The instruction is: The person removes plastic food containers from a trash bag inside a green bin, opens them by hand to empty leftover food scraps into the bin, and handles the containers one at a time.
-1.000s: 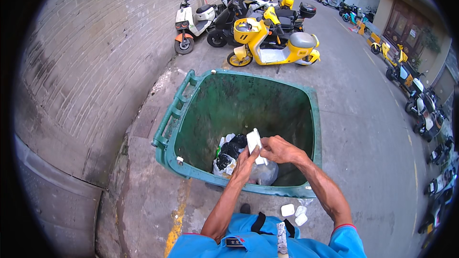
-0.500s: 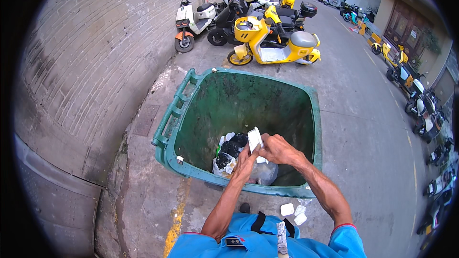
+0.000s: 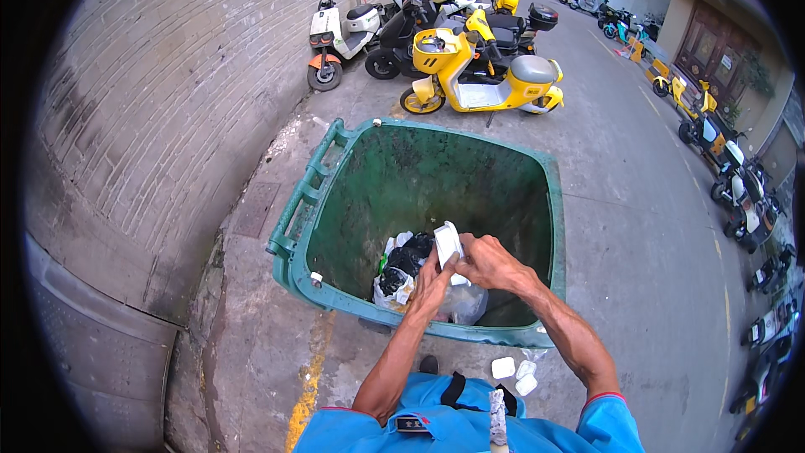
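Above the opening of a large green wheeled bin, both my hands are closed on a white plastic food container, tilted on its side. My left hand grips it from the left and below. At its right edge, my right hand holds it with bent fingers; the fingertips are partly hidden. Down inside the bin lie a black plastic bag, a white plastic bag and a clear bag, partly covered by my hands and forearms.
Several white containers or lids lie on the ground by the bin's near side. A yellow scooter stands just beyond it, with a white scooter and more behind. A brick wall runs along the left. Parked scooters line the right.
The white container has turned slightly between my hands. My arms and the bin stay in almost the same place.
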Tool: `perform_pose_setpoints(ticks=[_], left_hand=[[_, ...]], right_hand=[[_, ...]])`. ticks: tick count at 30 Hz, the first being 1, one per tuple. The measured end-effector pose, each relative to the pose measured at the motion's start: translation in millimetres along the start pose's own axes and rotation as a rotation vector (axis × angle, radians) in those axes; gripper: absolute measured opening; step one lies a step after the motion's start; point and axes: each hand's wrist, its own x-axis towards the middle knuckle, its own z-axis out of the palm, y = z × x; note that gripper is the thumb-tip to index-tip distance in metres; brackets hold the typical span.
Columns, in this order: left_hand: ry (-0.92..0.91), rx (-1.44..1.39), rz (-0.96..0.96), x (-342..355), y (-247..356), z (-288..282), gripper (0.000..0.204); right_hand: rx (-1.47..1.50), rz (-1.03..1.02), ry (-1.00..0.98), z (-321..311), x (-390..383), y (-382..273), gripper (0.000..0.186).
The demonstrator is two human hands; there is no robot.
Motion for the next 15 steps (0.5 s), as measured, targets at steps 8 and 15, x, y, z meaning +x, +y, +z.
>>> perform_pose_setpoints(ticks=[8, 15], left_hand=[[0.041, 0.03, 0.013, 4, -14, -2, 0.069], [0.015, -0.004, -0.003, 2, -10, 1, 0.067]], right_hand=[[-0.011, 0.024, 0.062, 4, -2, -7, 0.032], [-0.032, 0.052, 0.069, 6, -3, -3, 0.032]])
